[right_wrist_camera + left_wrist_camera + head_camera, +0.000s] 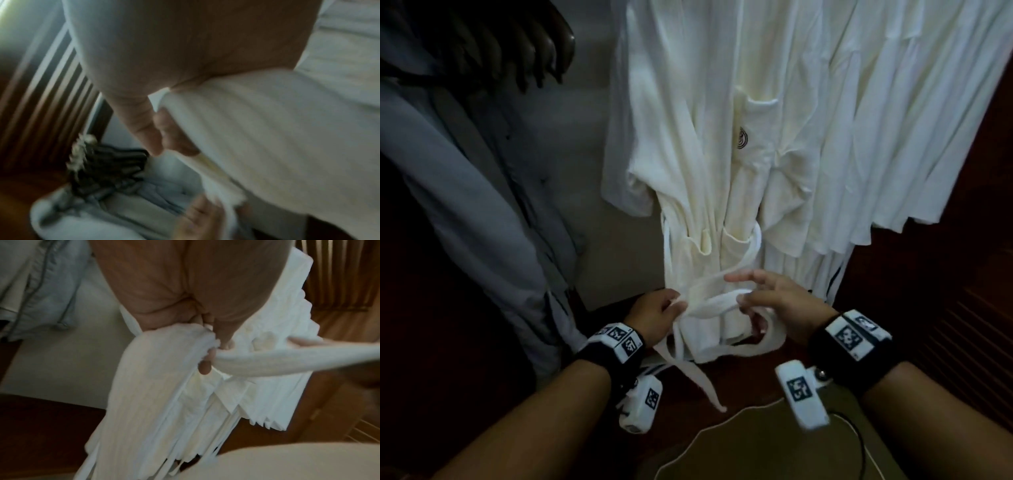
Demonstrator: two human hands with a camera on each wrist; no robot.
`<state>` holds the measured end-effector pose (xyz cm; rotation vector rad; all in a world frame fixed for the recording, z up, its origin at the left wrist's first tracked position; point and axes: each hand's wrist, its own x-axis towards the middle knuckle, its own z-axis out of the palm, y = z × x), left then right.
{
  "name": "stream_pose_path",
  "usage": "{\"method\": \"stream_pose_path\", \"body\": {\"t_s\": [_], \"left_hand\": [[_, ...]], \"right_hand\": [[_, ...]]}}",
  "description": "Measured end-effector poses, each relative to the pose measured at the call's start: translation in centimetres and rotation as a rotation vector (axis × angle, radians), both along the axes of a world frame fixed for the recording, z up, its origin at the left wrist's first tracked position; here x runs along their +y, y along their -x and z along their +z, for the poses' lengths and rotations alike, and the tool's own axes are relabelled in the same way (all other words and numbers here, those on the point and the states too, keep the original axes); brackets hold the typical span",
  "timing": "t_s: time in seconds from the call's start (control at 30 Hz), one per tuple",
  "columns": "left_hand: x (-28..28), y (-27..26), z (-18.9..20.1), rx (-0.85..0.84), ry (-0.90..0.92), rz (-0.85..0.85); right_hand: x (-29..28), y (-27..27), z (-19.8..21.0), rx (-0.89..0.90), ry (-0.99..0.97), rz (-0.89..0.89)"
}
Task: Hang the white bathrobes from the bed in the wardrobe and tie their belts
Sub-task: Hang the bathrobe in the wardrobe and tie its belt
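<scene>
A white bathrobe (709, 164) with a dark crest on its chest pocket hangs in the wardrobe, front toward me. Its white belt (717, 303) runs across the robe's lower front between my two hands. My left hand (654, 313) pinches one belt strand, whose loose end (702, 380) dangles below. The left wrist view shows that left hand (207, 344) gripping the belt (267, 360) where two strands meet. My right hand (767, 298) grips the other belt part with thumb and curled fingers, its index finger stretched out. The right wrist view is blurred, with the right hand's fingers (152, 129) against white cloth (267, 146).
More white bathrobes (893, 120) hang packed to the right. A grey garment (465, 205) hangs at the left under dark wooden hangers (524, 51). Dark wood wardrobe panels (945, 308) close the right side and floor. A beige rug edge (739, 452) lies below.
</scene>
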<state>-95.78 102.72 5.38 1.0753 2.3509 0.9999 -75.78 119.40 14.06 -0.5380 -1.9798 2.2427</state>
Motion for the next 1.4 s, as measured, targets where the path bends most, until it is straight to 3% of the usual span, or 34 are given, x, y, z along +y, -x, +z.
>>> {"method": "stream_pose_path", "body": {"t_s": [0.1, 0.27, 0.37, 0.43, 0.47, 0.53, 0.57, 0.6, 0.7, 0.8, 0.9, 0.97, 1.03, 1.1, 1.13, 1.2, 1.27, 1.4], "left_hand": [[-1.0, 1.2, -1.6, 0.067, 0.068, 0.059], [-3.3, 0.8, -1.9, 0.011, 0.004, 0.08], [-5.1, -0.8, -0.6, 0.072, -0.012, 0.015], [-6.4, -1.6, 0.4, 0.093, -0.019, -0.011], [-7.1, -1.9, 0.8, 0.1, -0.037, -0.006], [-7.9, -2.5, 1.6, 0.125, -0.091, 0.034], [-8.0, -2.9, 2.1, 0.147, -0.112, 0.064], [-7.9, -3.4, 2.7, 0.172, -0.13, 0.088], [-6.9, -5.1, 4.2, 0.222, -0.162, 0.116], [-5.6, -6.9, 4.8, 0.199, -0.166, 0.158], [-4.6, -8.9, 4.3, 0.179, -0.155, 0.192], [-4.1, -9.9, 4.0, 0.15, -0.171, 0.222], [-3.3, -10.8, 4.3, 0.11, -0.225, 0.252], [-1.8, -11.7, 5.5, 0.092, -0.287, 0.243], [-0.8, -12.1, 6.4, 0.081, -0.317, 0.222], [1.1, -12.8, 8.3, 0.06, -0.371, 0.171], [2.7, -13.1, 10.1, 0.063, -0.4, 0.115], [4.5, -12.4, 12.5, 0.156, -0.396, 0.048]], "right_hand": [[0.1, 1.4, 4.4, 0.179, 0.199, -0.031], [0.0, 6.1, 8.8, 0.433, 0.414, 0.141], [1.5, 10.7, 8.7, 0.446, 0.393, -0.068], [3.1, 13.5, 6.6, 0.311, 0.131, -0.17], [3.8, 14.4, 4.9, 0.184, -0.179, -0.157], [4.8, 15.1, 0.2, -0.108, -0.827, 0.028], [4.8, 14.7, -2.1, -0.216, -1.032, 0.17], [4.7, 13.9, -4.1, -0.283, -1.153, 0.339], [4.0, 10.9, -7.5, -0.331, -1.214, 0.678], [3.4, 8.1, -8.3, -0.352, -1.288, 0.788], [4.7, 6.0, -8.0, -0.3, -1.195, 0.64], [6.7, 5.1, -7.7, -0.166, -1.121, 0.416], [8.8, 4.0, -7.6, -0.061, -1.239, 0.105], [10.3, 2.9, -8.4, -0.121, -1.339, -0.104], [10.6, 2.4, -8.9, -0.197, -1.304, -0.084], [10.7, 2.0, -9.5, -0.268, -1.027, 0.154], [10.2, 1.9, -8.1, -0.135, -0.7, 0.301], [10.1, 3.4, -2.3, 0.203, -0.468, 0.077]]}}
